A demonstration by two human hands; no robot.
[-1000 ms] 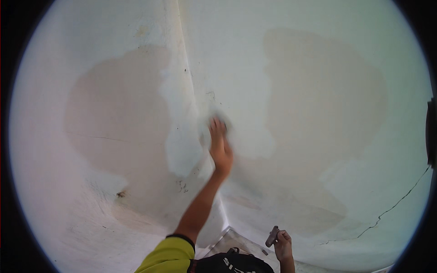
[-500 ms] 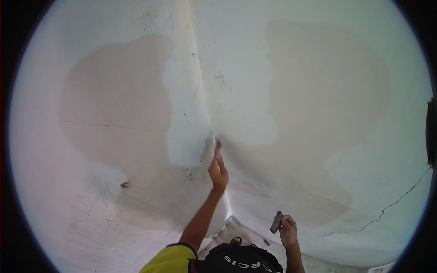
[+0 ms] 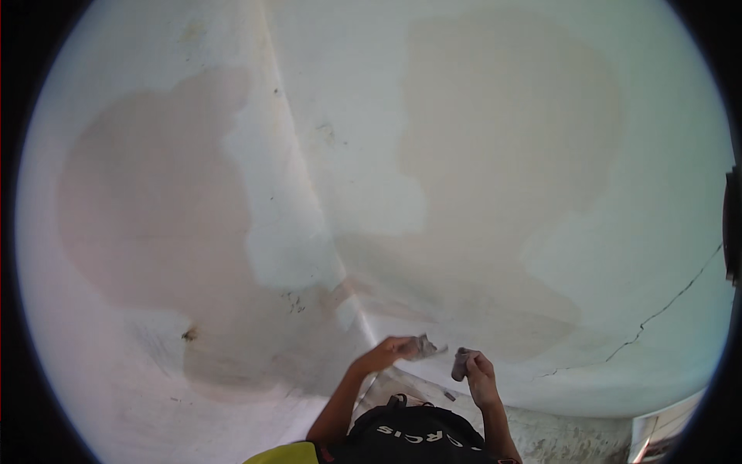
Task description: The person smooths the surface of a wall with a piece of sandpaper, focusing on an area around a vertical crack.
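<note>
Low in front of the wall corner, my left hand (image 3: 396, 352) is closed on a thin grey folded piece (image 3: 426, 346) that looks like sandpaper or cloth, with ragged edges. Close by on its right, my right hand (image 3: 481, 377) pinches a darker grey rolled piece (image 3: 461, 363) between thumb and fingers. The two pieces are near each other with a small gap between them. Neither hand touches the wall. The wall (image 3: 348, 178) is pale and whitish, with large beige-grey patches on both sides of the corner line.
A long dark crack (image 3: 640, 331) runs down the right wall. On the left wall is a small brown damaged spot (image 3: 190, 334). Below, a small dark grey piece (image 3: 450, 395) lies on the dusty floor (image 3: 572, 441). A black bag (image 3: 417, 433) shows against my body.
My left hand has come down from the wall corner with the grey piece and is now beside my right hand. The view has shifted rightward; my right hand still holds its rolled piece.
</note>
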